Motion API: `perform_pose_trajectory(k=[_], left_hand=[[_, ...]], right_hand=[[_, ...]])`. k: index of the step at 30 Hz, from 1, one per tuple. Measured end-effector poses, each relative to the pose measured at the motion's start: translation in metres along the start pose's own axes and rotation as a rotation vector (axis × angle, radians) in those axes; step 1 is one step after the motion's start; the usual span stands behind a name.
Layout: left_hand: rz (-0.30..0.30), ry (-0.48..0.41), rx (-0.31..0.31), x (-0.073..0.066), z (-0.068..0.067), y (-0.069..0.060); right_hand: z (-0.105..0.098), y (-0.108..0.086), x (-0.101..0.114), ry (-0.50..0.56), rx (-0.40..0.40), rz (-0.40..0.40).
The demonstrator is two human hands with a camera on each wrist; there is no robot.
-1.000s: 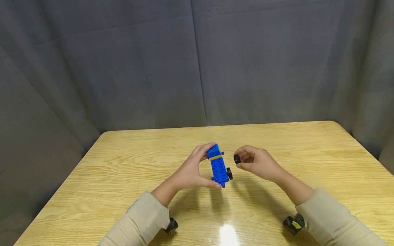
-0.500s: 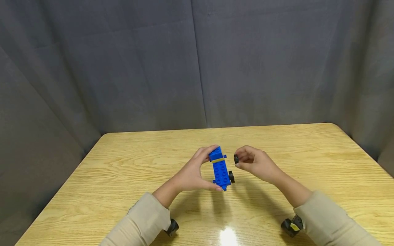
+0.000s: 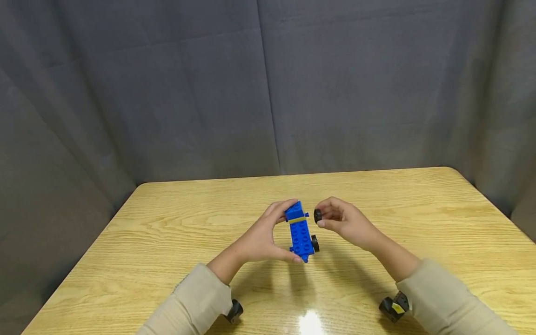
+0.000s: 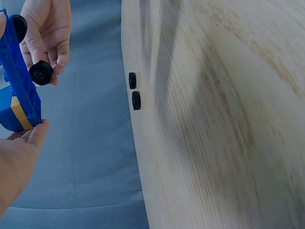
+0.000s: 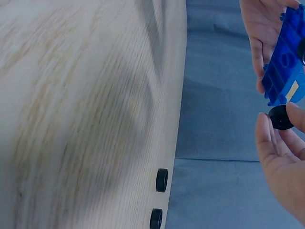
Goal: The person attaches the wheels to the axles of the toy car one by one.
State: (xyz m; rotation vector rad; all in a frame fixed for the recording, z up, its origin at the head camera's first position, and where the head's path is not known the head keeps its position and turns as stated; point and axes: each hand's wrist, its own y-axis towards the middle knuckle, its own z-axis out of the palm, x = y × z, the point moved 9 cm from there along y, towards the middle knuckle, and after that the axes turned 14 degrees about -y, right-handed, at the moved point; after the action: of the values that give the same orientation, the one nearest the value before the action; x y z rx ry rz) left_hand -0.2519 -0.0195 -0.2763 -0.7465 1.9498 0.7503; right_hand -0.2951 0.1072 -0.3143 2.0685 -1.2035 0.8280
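My left hand (image 3: 265, 237) grips a blue toy car base (image 3: 300, 237) by its two ends, thumb at the near end and fingers at the far end. Studs cover its top, and a yellow strip crosses it. One black wheel (image 3: 315, 243) sits on the near right side; the far right axle stub (image 3: 306, 215) is bare. A second black wheel (image 3: 317, 216) is pinched between thumb and fingers of my right hand (image 3: 347, 224), just right of that stub, with a small gap. The right wrist view shows this pinched wheel (image 5: 281, 118) close beside the base.
Two more black wheels, one (image 4: 132, 80) and another (image 4: 136, 100), stand on edge on the wooden table (image 3: 188, 209); the head view does not show them. A grey curtain (image 3: 201, 93) hangs behind the table. A black camera sits at each wrist.
The right hand has moved slightly left, bringing its wheel nearer the bare stub. The left hand and base have shifted a little to the right and nearer in the picture.
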Motion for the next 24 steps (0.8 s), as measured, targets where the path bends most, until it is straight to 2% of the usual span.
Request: perform_pose_trajectory(k=[10,24], left_hand=[[0.022,-0.015,0.019,0.0006,0.0029,0.001],[0.003,0.007,0.034,-0.0005,0.0054,0.0011]], right_hand=[[0.0036,0.0011,0.0001,0.023,0.008,-0.004],[0.0044,0.0001,0.0044,0.04,0.011,-0.019]])
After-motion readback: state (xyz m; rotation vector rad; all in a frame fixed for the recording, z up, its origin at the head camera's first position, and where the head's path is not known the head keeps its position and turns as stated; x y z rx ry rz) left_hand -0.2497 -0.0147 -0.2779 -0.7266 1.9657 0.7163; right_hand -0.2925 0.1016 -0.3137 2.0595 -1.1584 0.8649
